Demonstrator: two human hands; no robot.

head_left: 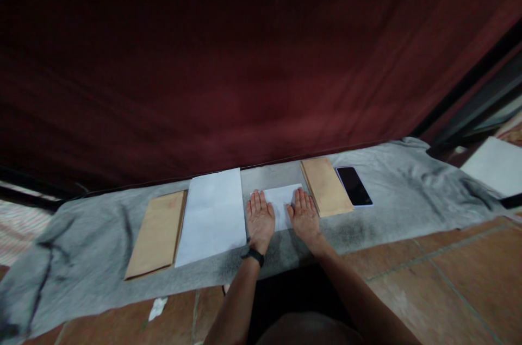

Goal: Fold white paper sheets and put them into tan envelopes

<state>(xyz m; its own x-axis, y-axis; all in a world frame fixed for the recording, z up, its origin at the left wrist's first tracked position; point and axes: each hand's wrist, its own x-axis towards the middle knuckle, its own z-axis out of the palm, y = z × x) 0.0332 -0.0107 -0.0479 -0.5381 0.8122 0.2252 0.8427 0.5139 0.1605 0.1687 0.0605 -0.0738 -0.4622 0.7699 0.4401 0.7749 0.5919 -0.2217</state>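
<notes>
Both hands lie flat, palms down, on a small folded white paper (281,199) in the middle of a grey cloth (367,231). My left hand (260,218), with a black band on its wrist, presses the paper's left part with fingers stretched out. My right hand (304,214) presses the paper's right part, fingers together and straight. Neither hand grips anything. A stack of white sheets (212,214) lies just left of my left hand. A brown envelope (326,186) lies just right of my right hand.
A second brown envelope (157,233) lies at the left of the white sheets. A black phone (354,186) rests face up right of the right envelope. A dark red curtain (244,62) hangs behind the cloth. Terracotta floor tiles (448,285) lie in front. A white sheet (495,164) is at far right.
</notes>
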